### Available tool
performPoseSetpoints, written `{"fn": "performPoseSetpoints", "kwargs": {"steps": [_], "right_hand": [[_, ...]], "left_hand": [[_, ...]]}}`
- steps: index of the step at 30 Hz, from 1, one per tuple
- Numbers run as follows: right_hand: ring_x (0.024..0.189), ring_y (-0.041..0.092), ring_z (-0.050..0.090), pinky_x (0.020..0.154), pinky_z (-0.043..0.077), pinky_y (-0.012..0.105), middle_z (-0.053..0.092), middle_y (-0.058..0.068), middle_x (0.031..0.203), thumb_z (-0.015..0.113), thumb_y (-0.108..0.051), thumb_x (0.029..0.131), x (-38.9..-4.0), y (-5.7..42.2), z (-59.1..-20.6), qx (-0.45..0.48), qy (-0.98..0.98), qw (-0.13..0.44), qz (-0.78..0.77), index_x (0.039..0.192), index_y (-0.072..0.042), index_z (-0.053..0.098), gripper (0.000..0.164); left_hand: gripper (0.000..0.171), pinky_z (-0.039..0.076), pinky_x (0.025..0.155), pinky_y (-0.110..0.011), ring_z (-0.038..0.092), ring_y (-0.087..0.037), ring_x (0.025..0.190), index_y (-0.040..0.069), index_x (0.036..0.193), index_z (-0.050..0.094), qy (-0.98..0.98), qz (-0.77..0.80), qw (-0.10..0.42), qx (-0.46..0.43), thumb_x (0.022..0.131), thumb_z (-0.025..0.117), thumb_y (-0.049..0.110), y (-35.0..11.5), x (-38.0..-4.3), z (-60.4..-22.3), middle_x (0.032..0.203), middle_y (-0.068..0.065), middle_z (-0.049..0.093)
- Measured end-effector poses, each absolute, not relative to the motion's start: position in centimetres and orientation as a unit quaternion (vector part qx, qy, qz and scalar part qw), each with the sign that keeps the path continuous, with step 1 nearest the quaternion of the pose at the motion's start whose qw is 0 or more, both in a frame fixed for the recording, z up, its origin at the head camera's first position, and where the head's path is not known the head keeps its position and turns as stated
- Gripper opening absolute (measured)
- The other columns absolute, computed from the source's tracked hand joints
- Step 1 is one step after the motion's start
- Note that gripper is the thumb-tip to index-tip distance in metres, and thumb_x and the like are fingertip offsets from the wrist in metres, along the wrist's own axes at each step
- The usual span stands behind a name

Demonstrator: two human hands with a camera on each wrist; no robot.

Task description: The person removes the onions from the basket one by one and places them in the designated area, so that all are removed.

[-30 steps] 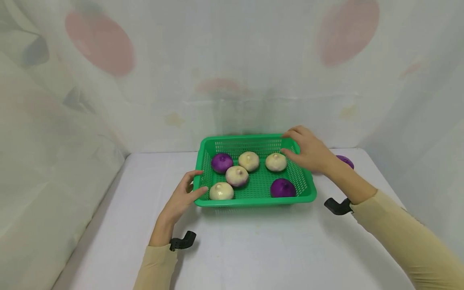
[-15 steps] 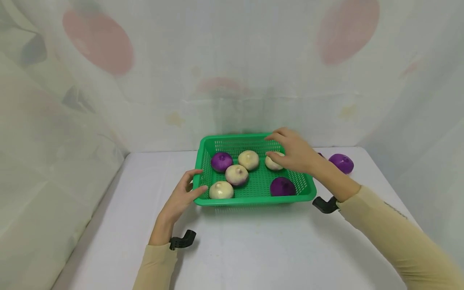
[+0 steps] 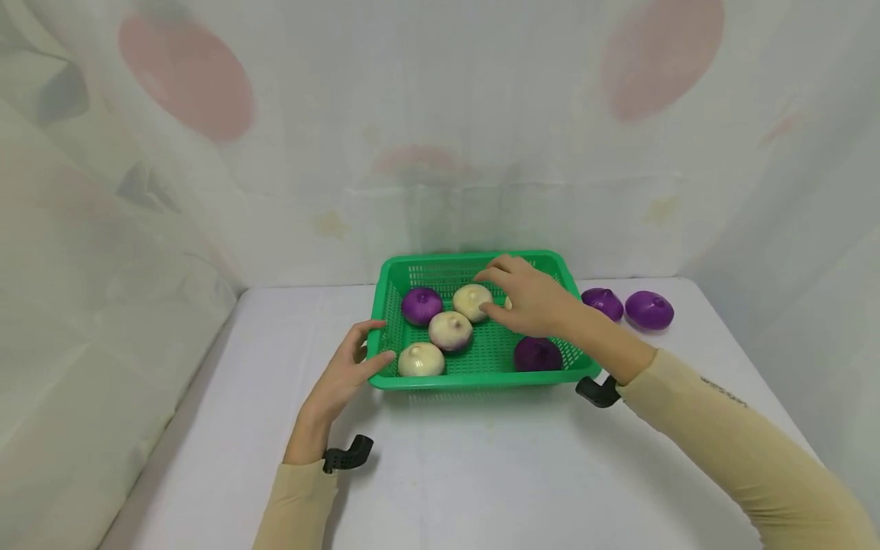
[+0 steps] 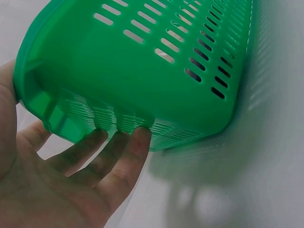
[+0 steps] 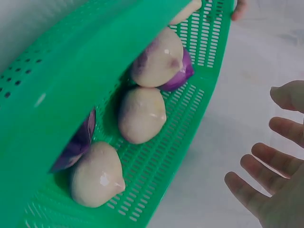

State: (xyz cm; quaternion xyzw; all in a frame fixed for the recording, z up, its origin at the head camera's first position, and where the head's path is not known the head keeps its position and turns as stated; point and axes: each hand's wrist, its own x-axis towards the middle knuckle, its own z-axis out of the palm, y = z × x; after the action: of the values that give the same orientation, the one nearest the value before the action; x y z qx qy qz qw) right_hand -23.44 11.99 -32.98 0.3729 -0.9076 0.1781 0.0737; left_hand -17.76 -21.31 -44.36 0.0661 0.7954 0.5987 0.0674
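Observation:
A green plastic basket (image 3: 481,380) stands on the table, holding white onions and purple onions. My left hand (image 3: 345,373) grips its left rim, thumb over the edge; in the left wrist view the fingers (image 4: 137,142) rest against the outer wall. My right hand (image 3: 532,299) hovers over the basket's right half with fingers spread, holding nothing, close to the back white onion (image 3: 471,302). It partly covers another white onion (image 3: 509,303). Two more white onions, middle (image 3: 451,330) and front left (image 3: 422,360), lie leftward. Purple onions sit back left (image 3: 422,306) and front right (image 3: 538,355).
Outside the basket, two purple onions, one nearer (image 3: 602,302) and one farther right (image 3: 649,310), lie on the white-covered table (image 3: 467,473). A printed white curtain (image 3: 440,92) hangs close behind the basket, with more cloth on both sides.
My right hand has moved left, from the basket's back right corner toward the back white onion. Both outside purple onions have come into view. The left hand and basket stay put.

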Motion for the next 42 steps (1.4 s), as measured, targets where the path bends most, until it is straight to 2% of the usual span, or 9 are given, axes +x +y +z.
{"fn": "performPoseSetpoints", "kwargs": {"steps": [8, 18, 27, 34, 42], "right_hand": [[0.114, 0.025, 0.048, 0.086, 0.047, 0.042, 0.052, 0.006, 0.124, 0.058, -0.032, 0.092, -23.7, 10.9, -32.7, 0.401, -0.900, 0.051, 0.165, 0.126, -0.012, 0.057, 0.038], [0.119, 0.023, 0.046, 0.087, 0.047, 0.041, 0.049, 0.004, 0.129, 0.053, -0.033, 0.093, -24.7, 9.3, -32.3, 0.404, -0.904, 0.020, 0.141, 0.129, -0.017, 0.056, 0.039], [0.117, 0.023, 0.045, 0.087, 0.047, 0.041, 0.048, 0.005, 0.129, 0.053, -0.032, 0.095, -26.1, 7.8, -33.1, 0.439, -0.889, -0.009, 0.132, 0.128, -0.017, 0.055, 0.037], [0.119, 0.024, 0.044, 0.087, 0.047, 0.042, 0.047, 0.005, 0.131, 0.053, -0.033, 0.095, -27.1, 7.1, -33.9, 0.441, -0.889, -0.028, 0.121, 0.130, -0.018, 0.054, 0.038], [0.121, 0.021, 0.043, 0.090, 0.046, 0.041, 0.047, 0.002, 0.131, 0.055, -0.035, 0.094, -28.1, 6.8, -35.6, 0.444, -0.888, -0.057, 0.105, 0.132, -0.019, 0.053, 0.041]], "left_hand": [[0.064, 0.027, 0.102, -0.063, 0.024, -0.038, 0.139, 0.029, 0.140, 0.038, 0.798, 0.596, 0.069, 0.062, 0.086, 0.068, 0.045, -21.2, -17.7, -44.3, 0.153, -0.003, 0.022], [0.065, 0.025, 0.102, -0.065, 0.021, -0.041, 0.139, 0.030, 0.140, 0.038, 0.797, 0.596, 0.071, 0.062, 0.085, 0.068, 0.046, -21.3, -17.6, -44.4, 0.153, 0.001, 0.022], [0.066, 0.027, 0.102, -0.062, 0.027, -0.034, 0.138, 0.028, 0.141, 0.038, 0.797, 0.597, 0.070, 0.057, 0.085, 0.069, 0.045, -21.3, -17.3, -44.2, 0.151, 0.003, 0.024], [0.067, 0.026, 0.102, -0.064, 0.024, -0.039, 0.138, 0.027, 0.141, 0.038, 0.800, 0.593, 0.066, 0.058, 0.085, 0.069, 0.046, -21.3, -17.2, -44.3, 0.151, 0.001, 0.025], [0.066, 0.027, 0.102, -0.063, 0.023, -0.039, 0.139, 0.029, 0.141, 0.038, 0.798, 0.596, 0.068, 0.056, 0.085, 0.068, 0.047, -21.1, -17.0, -44.5, 0.151, 0.003, 0.025]]}}
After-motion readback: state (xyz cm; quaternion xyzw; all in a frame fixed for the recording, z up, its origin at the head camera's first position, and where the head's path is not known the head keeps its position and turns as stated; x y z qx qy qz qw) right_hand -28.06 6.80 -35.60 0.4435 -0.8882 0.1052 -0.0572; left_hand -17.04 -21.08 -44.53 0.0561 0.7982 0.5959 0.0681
